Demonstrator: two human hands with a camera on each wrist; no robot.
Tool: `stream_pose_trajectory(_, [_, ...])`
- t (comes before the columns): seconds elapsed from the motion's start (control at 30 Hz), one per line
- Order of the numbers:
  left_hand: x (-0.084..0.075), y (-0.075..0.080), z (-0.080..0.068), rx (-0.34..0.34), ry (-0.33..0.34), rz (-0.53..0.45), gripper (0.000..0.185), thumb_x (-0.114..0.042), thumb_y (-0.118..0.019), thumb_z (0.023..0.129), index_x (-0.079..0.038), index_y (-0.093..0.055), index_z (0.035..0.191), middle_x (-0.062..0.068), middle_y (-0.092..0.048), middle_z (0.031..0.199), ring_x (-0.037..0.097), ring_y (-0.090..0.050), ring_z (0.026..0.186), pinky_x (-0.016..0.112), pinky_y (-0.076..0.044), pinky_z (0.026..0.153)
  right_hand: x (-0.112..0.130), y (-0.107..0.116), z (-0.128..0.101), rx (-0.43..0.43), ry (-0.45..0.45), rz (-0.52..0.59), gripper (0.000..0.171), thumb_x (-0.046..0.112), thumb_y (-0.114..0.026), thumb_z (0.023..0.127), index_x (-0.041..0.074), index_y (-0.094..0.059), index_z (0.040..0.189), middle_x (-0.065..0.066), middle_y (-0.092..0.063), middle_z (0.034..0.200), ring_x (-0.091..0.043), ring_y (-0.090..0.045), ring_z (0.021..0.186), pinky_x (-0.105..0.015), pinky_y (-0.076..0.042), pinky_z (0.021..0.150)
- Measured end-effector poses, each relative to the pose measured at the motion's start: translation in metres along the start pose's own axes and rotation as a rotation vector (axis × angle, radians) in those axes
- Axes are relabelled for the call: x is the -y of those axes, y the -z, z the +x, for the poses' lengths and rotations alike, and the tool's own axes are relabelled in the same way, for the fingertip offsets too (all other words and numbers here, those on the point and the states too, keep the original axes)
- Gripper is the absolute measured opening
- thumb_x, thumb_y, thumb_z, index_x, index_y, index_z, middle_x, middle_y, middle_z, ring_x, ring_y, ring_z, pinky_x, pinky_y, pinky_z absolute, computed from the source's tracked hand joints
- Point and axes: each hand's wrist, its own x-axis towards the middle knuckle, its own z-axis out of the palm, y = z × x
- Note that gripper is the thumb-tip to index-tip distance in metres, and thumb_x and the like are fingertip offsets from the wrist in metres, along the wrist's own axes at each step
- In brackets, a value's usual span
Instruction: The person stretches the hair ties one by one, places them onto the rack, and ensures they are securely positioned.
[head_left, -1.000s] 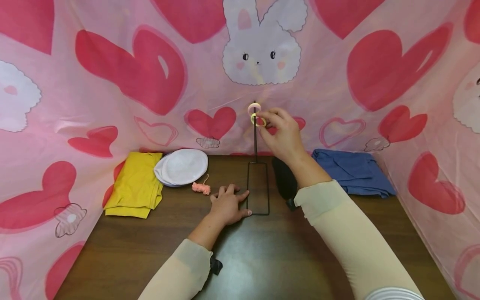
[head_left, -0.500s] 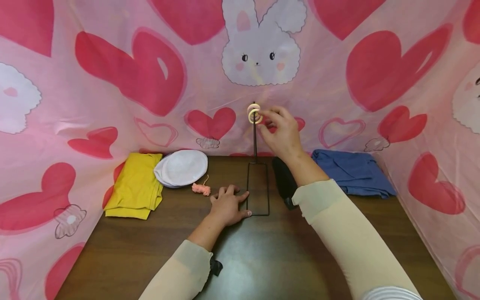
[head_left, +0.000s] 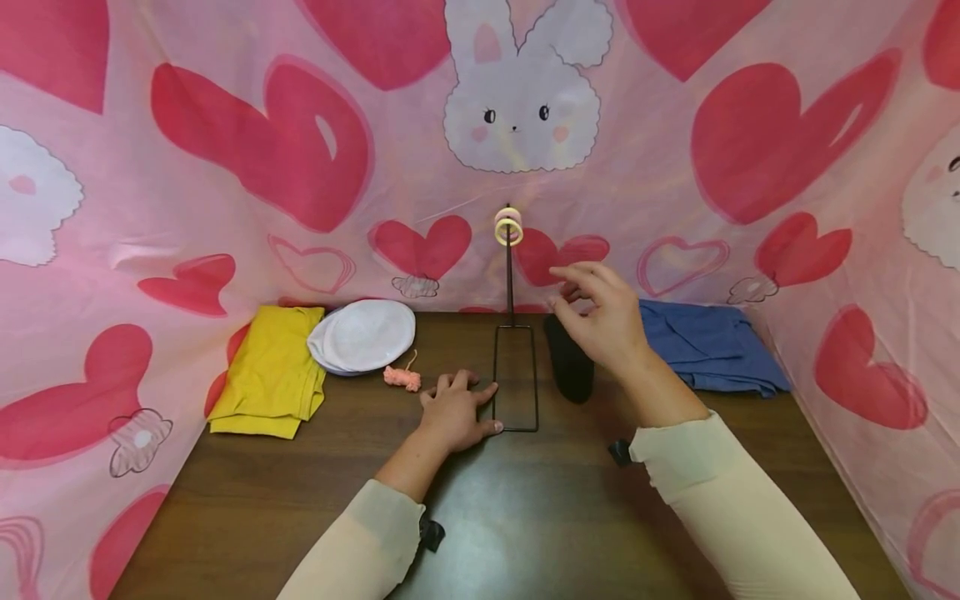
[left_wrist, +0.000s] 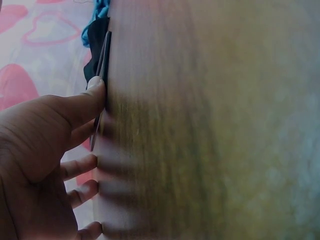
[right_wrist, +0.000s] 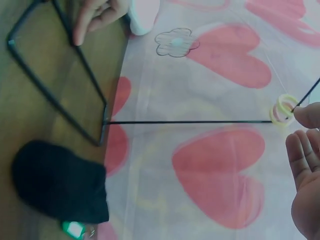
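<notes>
Wire stand [head_left: 514, 379]: upright near the bench's [head_left: 525, 517] far edge, two rings [head_left: 508, 227] hung at its top. Left hand [head_left: 455, 412]: flat on the bench, fingers spread, touching the stand's base. Right hand [head_left: 603, 317]: raised beside the post, fingers loosely apart, empty.

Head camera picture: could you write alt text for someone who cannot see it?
Two small rings hang atop a thin black wire stand on a brown table. The left hand presses its base; the right hand hovers empty beside it.

Stand [head_left: 516, 379]: centre of the surface [head_left: 525, 517], rings [head_left: 508, 227] on its top.
Left: cap [head_left: 363, 333], folded cloth [head_left: 272, 367] beyond it.
Right: sock [head_left: 567, 362], then far-right cloth [head_left: 712, 346].
</notes>
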Motion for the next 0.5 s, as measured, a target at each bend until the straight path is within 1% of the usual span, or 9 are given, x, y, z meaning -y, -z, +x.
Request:
stream_pose_trajectory(0.07, [0.0, 0.0, 0.0, -0.002, -0.001, -0.001, 0.072, -0.065, -0.071, 0.089, -0.038, -0.052, 0.154, 0.004, -0.043, 0.153, 0.039, -0.037, 0.138, 0.07, -0.033, 0.099, -0.001, 0.007, -0.01, 0.007, -0.013, -0.022, 0.039, 0.001, -0.085, 0.083, 0.006, -0.077, 0.121, -0.009, -0.069, 0.109, -0.019, -0.071, 0.084, -0.025, -0.059, 0.076])
stream_pose_trajectory(0.13, [-0.001, 0.001, -0.001, -0.002, -0.003, -0.004, 0.072, -0.064, -0.071, 0.089, -0.038, -0.052, 0.154, 0.004, -0.043, 0.153, 0.04, -0.037, 0.138, 0.071, -0.032, 0.099, -0.003, 0.013, -0.02, 0.015, -0.018, -0.031, 0.039, -0.001, -0.085, 0.082, 0.006, -0.077, 0.119, -0.008, -0.07, 0.107, -0.019, -0.07, 0.084, -0.02, -0.056, 0.076])
stream_pose_trajectory(0.27, [-0.002, 0.003, -0.001, -0.002, -0.005, -0.012, 0.072, -0.063, -0.071, 0.09, -0.038, -0.051, 0.154, 0.005, -0.042, 0.154, 0.04, -0.036, 0.139, 0.071, -0.031, 0.101, -0.01, 0.025, -0.039, 0.046, -0.003, -0.055, 0.041, -0.002, -0.086, 0.08, 0.006, -0.077, 0.119, -0.006, -0.071, 0.107, -0.019, -0.067, 0.088, -0.019, -0.049, 0.076])
stream_pose_trajectory(0.4, [-0.002, 0.003, -0.002, -0.002, -0.004, -0.011, 0.072, -0.063, -0.071, 0.09, -0.038, -0.051, 0.154, 0.005, -0.042, 0.154, 0.04, -0.036, 0.139, 0.071, -0.031, 0.101, -0.017, 0.036, -0.058, 0.09, -0.003, -0.068, 0.043, -0.002, -0.086, 0.08, 0.007, -0.076, 0.121, -0.004, -0.072, 0.108, -0.018, -0.066, 0.088, -0.016, -0.047, 0.079])
stream_pose_trajectory(0.5, [-0.002, 0.003, -0.003, -0.005, -0.004, -0.014, 0.072, -0.063, -0.071, 0.09, -0.037, -0.051, 0.154, 0.005, -0.042, 0.154, 0.04, -0.036, 0.139, 0.071, -0.031, 0.1, -0.023, 0.045, -0.07, 0.12, -0.009, -0.082, 0.045, -0.003, -0.086, 0.079, 0.008, -0.076, 0.121, -0.002, -0.073, 0.109, -0.016, -0.066, 0.088, -0.017, -0.048, 0.08])
